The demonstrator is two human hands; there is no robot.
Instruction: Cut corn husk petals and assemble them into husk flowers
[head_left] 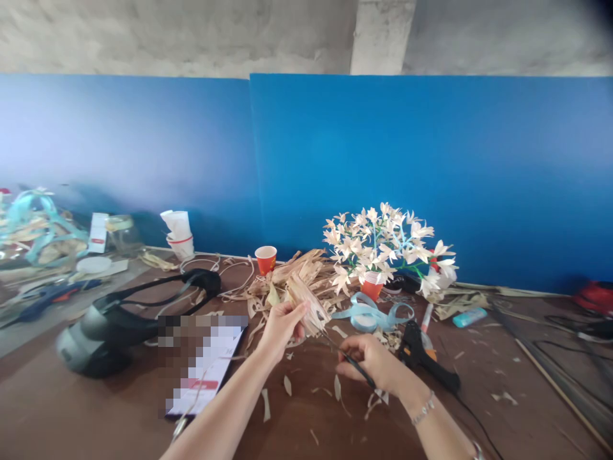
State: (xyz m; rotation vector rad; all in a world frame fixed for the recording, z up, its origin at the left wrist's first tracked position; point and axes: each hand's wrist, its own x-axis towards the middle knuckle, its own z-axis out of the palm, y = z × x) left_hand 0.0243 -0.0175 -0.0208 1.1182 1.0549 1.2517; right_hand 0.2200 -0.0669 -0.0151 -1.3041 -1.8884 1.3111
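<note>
Pinched in my left hand (283, 327) is a pale dried husk (309, 305), held upright and tilted over the brown table. Close by on the right, my right hand (366, 361) is closed around a thin dark tool (357, 366), seemingly scissors or tweezers, whose tip reaches the lower edge of the husk. Behind the husk lies a heap of dried husks (299, 267). White handmade flowers (378, 246) with green stems stand in a red cup (371, 287). A roll of light blue ribbon (364, 317) sits in front of that cup.
To the right lies a black glue gun (428, 359) with its cord, beyond it a turquoise item (469, 317). An orange cup (265, 260) stands at the back. On the left are a black headset (105, 326) and a tablet (211, 367). Scraps litter the table (282, 434).
</note>
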